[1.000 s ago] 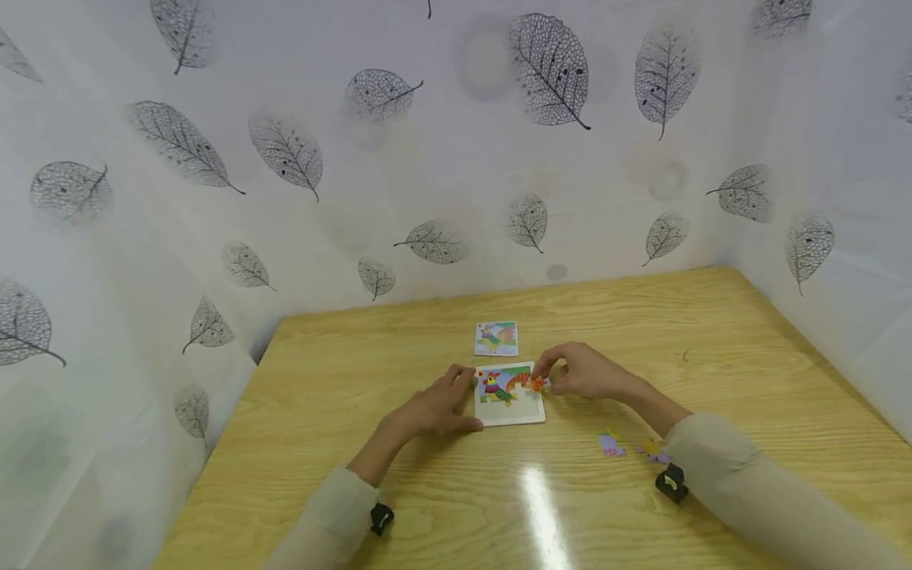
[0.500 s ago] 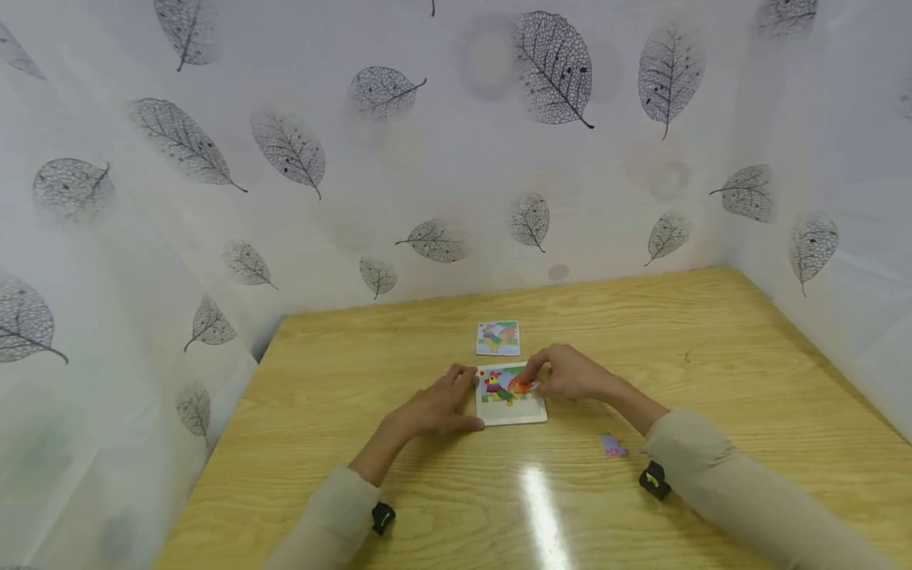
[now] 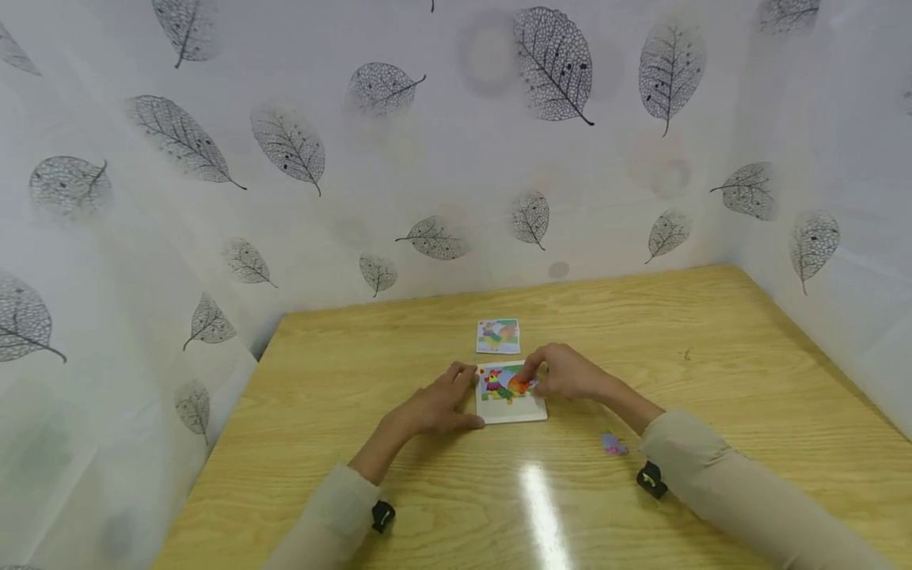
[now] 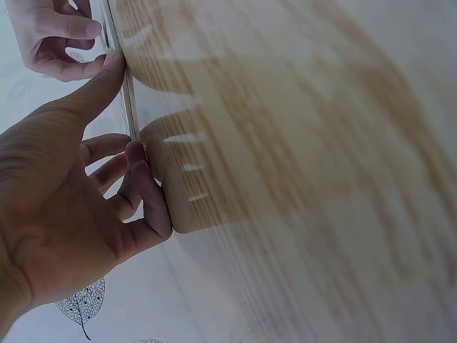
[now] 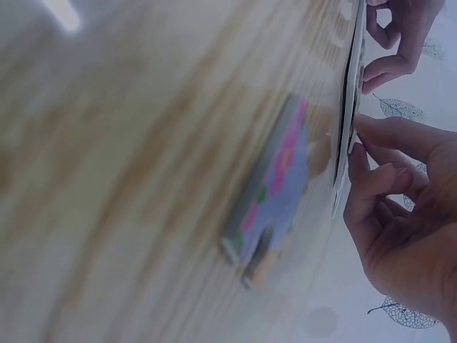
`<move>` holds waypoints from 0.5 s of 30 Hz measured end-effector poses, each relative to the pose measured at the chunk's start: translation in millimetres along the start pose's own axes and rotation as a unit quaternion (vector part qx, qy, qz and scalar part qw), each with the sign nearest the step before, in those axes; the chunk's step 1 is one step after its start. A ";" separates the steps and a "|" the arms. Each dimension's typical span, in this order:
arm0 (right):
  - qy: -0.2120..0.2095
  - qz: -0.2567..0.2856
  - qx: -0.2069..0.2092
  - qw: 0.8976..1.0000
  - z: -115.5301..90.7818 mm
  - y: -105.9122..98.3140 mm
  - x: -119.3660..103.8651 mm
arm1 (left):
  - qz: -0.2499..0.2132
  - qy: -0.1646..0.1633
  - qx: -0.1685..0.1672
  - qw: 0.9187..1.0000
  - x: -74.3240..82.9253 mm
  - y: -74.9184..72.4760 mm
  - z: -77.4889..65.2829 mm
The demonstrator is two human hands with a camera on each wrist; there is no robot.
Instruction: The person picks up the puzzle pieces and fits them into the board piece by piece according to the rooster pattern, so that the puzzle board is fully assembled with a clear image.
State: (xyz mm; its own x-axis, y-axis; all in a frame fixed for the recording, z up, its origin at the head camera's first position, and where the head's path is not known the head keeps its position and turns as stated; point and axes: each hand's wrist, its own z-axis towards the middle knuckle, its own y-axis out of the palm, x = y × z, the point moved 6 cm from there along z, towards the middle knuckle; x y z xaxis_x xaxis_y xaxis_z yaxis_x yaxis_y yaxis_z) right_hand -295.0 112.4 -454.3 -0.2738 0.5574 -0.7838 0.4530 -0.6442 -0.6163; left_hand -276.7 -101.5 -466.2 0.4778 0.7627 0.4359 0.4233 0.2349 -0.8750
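On the table lies a white-framed jigsaw puzzle board (image 3: pixel 510 412) with a partly assembled rooster picture; its lower strip is bare. My left hand (image 3: pixel 436 405) holds the board's left side, thumb at the near corner and fingers at the far one. In the left wrist view the bent fingers of the left hand (image 4: pixel 86 189) rest against the board's edge. My right hand (image 3: pixel 570 374) reaches over the board's right side, fingertips pinching an orange puzzle piece (image 3: pixel 520 386) at the rooster's tail. The fingers partly cover that piece.
A loose purple and pink puzzle piece (image 3: pixel 613 443) lies right of the board, large in the right wrist view. Beyond the board is a small rooster picture card (image 3: pixel 498 336). A leaf-patterned curtain (image 3: pixel 442 158) surrounds the wooden table (image 3: pixel 342 356).
My right hand has moved left over the board, bringing the orange piece down into the tail area. The right forearm now covers another loose piece. My left hand stays at the board.
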 end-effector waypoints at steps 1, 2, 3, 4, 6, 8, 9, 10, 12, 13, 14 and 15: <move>-0.004 -0.007 0.002 1.000 0.1 0.1 -0.6 | 0.000 0.001 0.001 1.000 0.3 -0.4 -0.2; -0.009 -0.014 0.003 1.000 0.3 0.3 -1.0 | -0.001 0.001 0.002 1.000 0.5 -0.6 -0.3; -0.013 -0.023 0.004 1.000 0.4 0.3 -1.4 | 0.000 0.002 0.002 1.000 0.8 -0.8 -0.5; -0.017 -0.029 0.005 0.999 0.5 0.4 -1.8 | 0.000 0.002 0.002 1.000 1.1 -1.0 -0.7; -0.018 -0.032 0.007 0.999 0.9 0.6 -1.6 | 0.004 0.003 0.002 1.000 1.5 -1.3 -0.7; -0.017 -0.034 0.008 0.999 1.3 0.4 -1.3 | 0.006 0.001 0.001 1.000 1.9 -1.6 -0.8; -0.016 -0.032 0.008 0.999 1.5 0.3 -1.1 | 0.007 0.000 0.000 1.000 2.2 -1.9 -0.8; -0.014 -0.028 0.006 0.999 1.6 0.4 -0.8 | 0.007 -0.001 0.000 1.000 2.3 -2.0 -0.7; -0.008 -0.022 0.003 1.000 2.0 0.6 0.0 | 0.008 -0.002 0.000 1.000 2.1 -2.1 -0.2; -0.006 -0.018 0.003 1.000 1.9 0.4 0.3 | 0.007 -0.004 -0.001 1.000 2.0 -2.1 0.0; -0.004 -0.013 0.001 1.000 1.7 0.5 0.5 | 0.007 -0.004 -0.001 1.000 1.7 -2.1 0.3; -0.002 -0.011 0.000 1.000 1.6 0.5 0.8 | 0.007 -0.004 -0.001 1.000 1.5 -2.0 0.7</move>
State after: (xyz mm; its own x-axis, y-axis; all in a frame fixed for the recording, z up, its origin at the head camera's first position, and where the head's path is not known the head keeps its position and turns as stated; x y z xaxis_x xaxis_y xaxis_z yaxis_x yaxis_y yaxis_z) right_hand -296.3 111.7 -455.4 -0.2873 0.5693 -0.7703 0.4469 -0.6316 -0.6335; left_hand -277.4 -100.4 -463.9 0.4766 0.7711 0.4222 0.4181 0.2237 -0.8804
